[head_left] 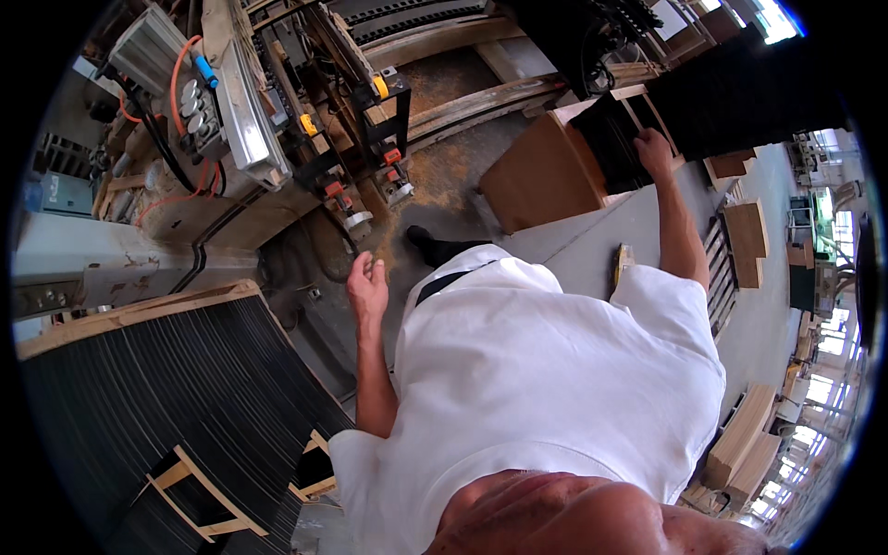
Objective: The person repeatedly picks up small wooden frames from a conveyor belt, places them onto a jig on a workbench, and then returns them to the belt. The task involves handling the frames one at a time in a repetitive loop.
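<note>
My right hand (654,153) reaches out to the far right, its fingers closed on the pale wood edge of a black panel (606,139). That panel is by a brown box-like block (541,176), and a dark mass beyond hides part of it. Close to my body on the left, my left hand (368,287) is raised with nothing in it, thumb apart from loosely bent fingers. Below it, at the lower left, stands a tight stack of thin black panels (203,370) with pale wood edges around openings.
A machine with a metal rail (250,129), round knobs (194,106) and orange hoses fills the upper left. Clamp-like parts (338,194) project over the sawdust-strewn floor (444,176). Wooden boards (740,444) and a slatted pallet (721,268) lie on the right.
</note>
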A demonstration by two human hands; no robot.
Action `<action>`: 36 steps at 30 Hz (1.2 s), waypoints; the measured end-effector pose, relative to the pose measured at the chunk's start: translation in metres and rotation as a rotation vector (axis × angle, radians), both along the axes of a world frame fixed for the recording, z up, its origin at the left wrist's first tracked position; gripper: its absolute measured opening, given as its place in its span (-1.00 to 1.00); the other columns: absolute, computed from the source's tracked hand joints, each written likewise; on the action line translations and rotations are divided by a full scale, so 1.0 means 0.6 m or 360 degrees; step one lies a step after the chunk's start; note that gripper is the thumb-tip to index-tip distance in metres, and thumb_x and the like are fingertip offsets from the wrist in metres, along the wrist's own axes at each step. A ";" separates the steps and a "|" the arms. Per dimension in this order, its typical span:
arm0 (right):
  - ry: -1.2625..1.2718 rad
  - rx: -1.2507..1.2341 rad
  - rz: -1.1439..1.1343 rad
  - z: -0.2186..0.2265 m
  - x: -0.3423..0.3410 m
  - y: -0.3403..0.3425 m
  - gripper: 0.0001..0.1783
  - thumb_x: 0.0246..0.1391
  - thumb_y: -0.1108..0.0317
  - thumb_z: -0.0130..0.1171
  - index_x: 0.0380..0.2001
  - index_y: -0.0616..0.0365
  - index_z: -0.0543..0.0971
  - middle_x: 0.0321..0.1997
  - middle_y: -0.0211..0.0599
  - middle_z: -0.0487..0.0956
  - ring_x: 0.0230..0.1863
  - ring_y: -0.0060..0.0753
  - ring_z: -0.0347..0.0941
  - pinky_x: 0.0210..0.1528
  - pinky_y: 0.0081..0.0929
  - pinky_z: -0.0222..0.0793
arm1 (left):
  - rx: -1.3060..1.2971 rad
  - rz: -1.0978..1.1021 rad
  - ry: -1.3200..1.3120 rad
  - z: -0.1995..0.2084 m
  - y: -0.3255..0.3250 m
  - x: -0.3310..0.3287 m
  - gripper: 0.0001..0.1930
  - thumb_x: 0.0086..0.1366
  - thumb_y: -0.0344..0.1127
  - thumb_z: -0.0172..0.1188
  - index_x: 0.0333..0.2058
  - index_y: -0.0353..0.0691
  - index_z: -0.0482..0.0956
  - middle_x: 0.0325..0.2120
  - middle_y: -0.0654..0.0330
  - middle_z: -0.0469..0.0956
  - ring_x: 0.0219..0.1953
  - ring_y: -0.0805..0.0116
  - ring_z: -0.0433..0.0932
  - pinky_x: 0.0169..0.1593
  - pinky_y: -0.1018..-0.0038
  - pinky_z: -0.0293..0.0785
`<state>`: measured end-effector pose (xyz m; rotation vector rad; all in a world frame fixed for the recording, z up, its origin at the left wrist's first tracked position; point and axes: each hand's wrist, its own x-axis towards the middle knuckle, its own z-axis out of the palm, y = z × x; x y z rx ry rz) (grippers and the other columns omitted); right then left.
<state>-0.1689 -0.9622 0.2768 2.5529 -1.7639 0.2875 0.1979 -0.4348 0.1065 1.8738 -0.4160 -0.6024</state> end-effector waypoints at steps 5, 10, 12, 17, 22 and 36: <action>-0.0194 -0.0151 -0.0029 -0.028 -0.036 -0.020 -0.66 -0.06 0.23 0.18 -0.19 0.11 0.55 -0.20 -0.10 0.59 -0.09 -0.02 0.49 -0.04 -0.20 0.37 | 0.0074 -0.0158 -0.0102 -0.005 -0.030 0.045 -0.68 0.20 -0.36 0.19 -0.08 -0.35 0.48 -0.26 0.04 0.59 -0.24 0.32 0.58 -0.13 0.46 0.49; -0.0395 -0.0074 -0.0037 0.010 0.059 -0.029 -0.70 -0.03 0.30 0.19 -0.17 0.09 0.58 -0.22 -0.18 0.62 -0.10 -0.20 0.53 -0.08 -0.32 0.39 | 0.0101 0.0008 -0.0062 -0.008 -0.052 0.073 -0.71 0.19 -0.34 0.20 -0.13 -0.33 0.52 -0.31 0.07 0.60 -0.26 0.35 0.58 -0.14 0.47 0.49; -0.0652 -0.0066 0.0103 0.023 0.124 -0.060 -0.70 0.01 0.30 0.19 -0.15 0.11 0.57 -0.24 -0.21 0.62 -0.13 -0.29 0.54 -0.12 -0.37 0.39 | 0.0067 0.0013 -0.0112 0.022 -0.089 0.088 -0.72 0.20 -0.33 0.20 -0.13 -0.32 0.53 -0.31 0.08 0.60 -0.26 0.35 0.58 -0.14 0.47 0.49; -0.1377 0.0039 0.0540 0.030 0.366 -0.134 -0.70 0.03 0.40 0.23 -0.12 0.14 0.57 -0.31 -0.33 0.61 -0.32 -0.55 0.50 -0.26 -0.56 0.40 | -0.0251 0.0042 -0.0332 0.159 -0.283 0.193 -0.73 0.24 -0.30 0.18 -0.14 -0.31 0.53 -0.29 0.12 0.61 -0.23 0.39 0.58 -0.11 0.50 0.47; -0.1187 0.0182 0.1050 0.075 0.593 -0.102 -0.68 -0.08 0.54 0.27 -0.17 0.16 0.59 -0.35 -0.29 0.58 -0.33 -0.51 0.49 -0.22 -0.56 0.40 | -0.0818 0.0449 -0.0172 0.176 -0.491 0.394 -0.71 0.28 -0.26 0.15 -0.12 -0.35 0.54 -0.29 0.22 0.59 -0.27 0.52 0.52 -0.15 0.60 0.44; -0.0840 0.0437 0.1731 0.072 0.753 -0.119 -0.73 -0.17 0.57 0.23 -0.29 0.16 0.61 -0.20 -0.25 0.60 -0.19 -0.17 0.46 -0.09 -0.34 0.40 | -0.1353 0.0599 0.0990 0.112 -0.785 0.823 -0.64 0.36 0.02 -0.15 -0.10 -0.09 0.43 -0.24 0.15 0.52 -0.25 0.19 0.54 -0.26 0.27 0.55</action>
